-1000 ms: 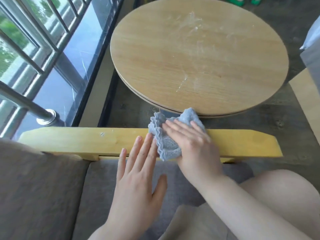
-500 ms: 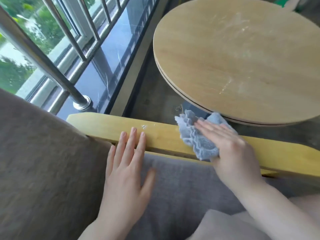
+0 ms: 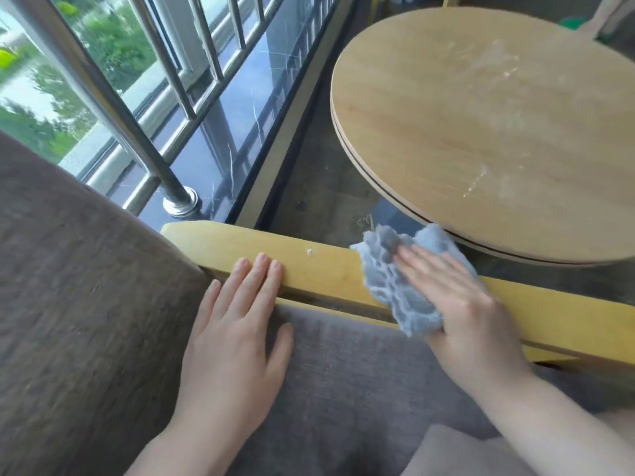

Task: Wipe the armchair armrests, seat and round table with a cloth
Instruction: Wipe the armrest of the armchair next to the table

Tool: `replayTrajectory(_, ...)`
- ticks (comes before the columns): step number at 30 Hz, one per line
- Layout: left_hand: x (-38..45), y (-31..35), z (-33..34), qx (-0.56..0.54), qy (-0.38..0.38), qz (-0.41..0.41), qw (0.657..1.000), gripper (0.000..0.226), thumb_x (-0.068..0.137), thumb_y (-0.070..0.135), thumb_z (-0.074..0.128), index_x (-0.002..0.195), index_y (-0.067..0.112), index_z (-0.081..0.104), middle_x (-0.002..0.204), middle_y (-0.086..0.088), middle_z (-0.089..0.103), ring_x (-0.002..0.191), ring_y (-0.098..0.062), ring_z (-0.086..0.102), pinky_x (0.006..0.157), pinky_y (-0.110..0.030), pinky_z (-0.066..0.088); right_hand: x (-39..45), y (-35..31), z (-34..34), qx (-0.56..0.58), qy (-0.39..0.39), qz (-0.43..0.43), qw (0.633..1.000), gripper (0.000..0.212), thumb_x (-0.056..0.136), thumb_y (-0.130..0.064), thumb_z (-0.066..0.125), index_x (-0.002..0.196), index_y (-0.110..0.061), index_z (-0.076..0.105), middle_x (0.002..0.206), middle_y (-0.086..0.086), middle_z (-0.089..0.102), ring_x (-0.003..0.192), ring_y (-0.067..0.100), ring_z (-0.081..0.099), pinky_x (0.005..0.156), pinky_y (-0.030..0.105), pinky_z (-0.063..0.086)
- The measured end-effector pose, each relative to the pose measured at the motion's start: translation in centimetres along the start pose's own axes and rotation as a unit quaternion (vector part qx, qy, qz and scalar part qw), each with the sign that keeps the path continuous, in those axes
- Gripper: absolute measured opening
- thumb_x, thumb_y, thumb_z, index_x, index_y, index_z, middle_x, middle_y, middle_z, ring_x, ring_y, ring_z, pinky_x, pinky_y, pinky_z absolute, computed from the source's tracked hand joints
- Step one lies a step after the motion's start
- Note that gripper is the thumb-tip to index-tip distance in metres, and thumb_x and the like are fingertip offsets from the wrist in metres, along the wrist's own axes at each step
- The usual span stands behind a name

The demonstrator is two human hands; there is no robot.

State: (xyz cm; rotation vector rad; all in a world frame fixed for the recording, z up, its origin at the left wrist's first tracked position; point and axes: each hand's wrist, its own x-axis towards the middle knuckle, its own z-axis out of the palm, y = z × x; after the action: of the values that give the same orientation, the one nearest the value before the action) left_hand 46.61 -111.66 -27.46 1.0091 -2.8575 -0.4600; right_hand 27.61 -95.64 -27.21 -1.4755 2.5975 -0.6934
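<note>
Both hands have slid along the armrest toward its back end since a moment ago, and more of the window railing now shows on the left.

A grey fabric armchair (image 3: 86, 321) fills the lower left, its backrest blurred and its seat cushion running under both forearms. Beyond it stands a round table (image 3: 498, 132) of pale wood, its top marked with whitish streaks and smears; its right side is cut off by the frame edge. A yellow wooden armrest (image 3: 326, 273) runs across the middle, with a small white speck (image 3: 309, 251) on top between the hands.

The right hand (image 3: 460, 304) lies flat, fingers straight and together, pressing a crumpled light blue cloth (image 3: 395, 280) onto the armrest, just beside the near rim of the table. Part of the cloth is hidden under the palm. The left hand (image 3: 233, 338) rests open, fingers close together, thumb spread on the seat cushion, fingertips on the armrest.

A steel railing (image 3: 113, 108) and a dark glossy sill (image 3: 247, 108) stand at upper left, with blurred greenery outside. A green thing (image 3: 574, 24) at the top right is too cut off to identify.
</note>
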Motion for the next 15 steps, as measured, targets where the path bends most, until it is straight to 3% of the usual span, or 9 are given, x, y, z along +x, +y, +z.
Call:
replayTrajectory(2, -0.1, 0.4, 0.6, -0.017, 0.009, -0.009, 1.000, 0.063, 0.091, 0.045, 0.037, 0.150, 0.030, 0.021, 0.157, 0.015, 0.015, 0.146, -0.006, 0.005, 0.117, -0.032, 0.003, -1.7, -1.1, 0.2, -0.022, -0.001, -0.015, 1.000, 0.092, 0.050, 0.025, 0.064, 0.135, -0.010, 0.051, 0.140, 0.001, 0.049, 0.135, 0.017, 0.040, 0.113, 0.038, 0.027)
replayTrajectory(5, -0.4, 0.6, 1.3, -0.032, 0.019, -0.022, 0.999, 0.058, 0.097, 0.052, 0.021, 0.151, 0.033, 0.010, 0.158, 0.017, 0.001, 0.145, -0.003, -0.007, 0.116, -0.032, -0.003, -0.4, -4.7, 2.3, -0.037, -0.045, -0.078, 0.995, 0.078, 0.069, 0.009, 0.060, 0.142, -0.013, 0.045, 0.148, 0.000, 0.042, 0.140, 0.017, 0.033, 0.114, 0.038, 0.021)
replayTrajectory(8, -0.6, 0.4, 1.6, -0.029, 0.023, -0.016, 0.999, 0.056, 0.099, 0.049, 0.016, 0.151, 0.033, 0.005, 0.158, 0.016, -0.001, 0.145, -0.003, -0.008, 0.116, -0.033, -0.004, 3.0, -6.7, 3.2, -0.061, -0.076, -0.096, 0.991, 0.067, 0.083, -0.007, 0.035, 0.149, -0.017, 0.033, 0.154, -0.002, 0.032, 0.143, 0.016, 0.027, 0.116, 0.036, 0.014)
replayTrajectory(9, -0.7, 0.4, 1.5, -0.027, 0.023, -0.014, 0.999, 0.056, 0.099, 0.048, 0.017, 0.152, 0.033, 0.005, 0.158, 0.016, -0.001, 0.145, -0.003, -0.008, 0.116, -0.033, -0.004, 3.6, -6.3, 2.9, -0.069, -0.086, -0.085, 0.990, 0.069, 0.084, -0.007, 0.035, 0.151, -0.020, 0.026, 0.157, -0.004, 0.026, 0.144, 0.014, 0.022, 0.117, 0.035, 0.011)
replayTrajectory(11, -0.9, 0.1, 1.5, -0.027, 0.022, -0.020, 0.999, 0.058, 0.099, 0.048, 0.018, 0.152, 0.031, 0.004, 0.158, 0.015, -0.002, 0.145, -0.004, -0.009, 0.116, -0.033, -0.005, 3.0, -4.6, 1.8, -0.079, -0.117, -0.034, 0.989, 0.078, 0.087, -0.010, 0.052, 0.154, -0.026, 0.015, 0.159, -0.009, 0.014, 0.146, 0.008, 0.011, 0.119, 0.032, 0.006)
replayTrajectory(13, -1.3, 0.0, 1.7, -0.029, 0.027, -0.028, 0.999, 0.060, 0.098, 0.050, 0.017, 0.152, 0.029, 0.001, 0.159, 0.014, -0.005, 0.145, -0.005, -0.009, 0.115, -0.034, -0.005, 1.0, -3.0, 0.5, -0.086, -0.114, 0.016, 0.990, 0.090, 0.078, -0.005, 0.065, 0.153, -0.024, 0.020, 0.158, -0.008, 0.019, 0.146, 0.009, 0.014, 0.119, 0.034, 0.009)
replayTrajectory(15, -1.7, -0.1, 2.1, -0.043, 0.029, -0.037, 0.998, 0.063, 0.098, 0.050, 0.019, 0.153, 0.027, -0.001, 0.160, 0.012, -0.007, 0.146, -0.007, -0.009, 0.115, -0.034, -0.004, -0.6, -3.2, 0.4, -0.068, -0.083, 0.019, 0.994, 0.091, 0.067, 0.005, 0.058, 0.150, -0.019, 0.030, 0.156, -0.003, 0.027, 0.145, 0.016, 0.022, 0.116, 0.039, 0.014)
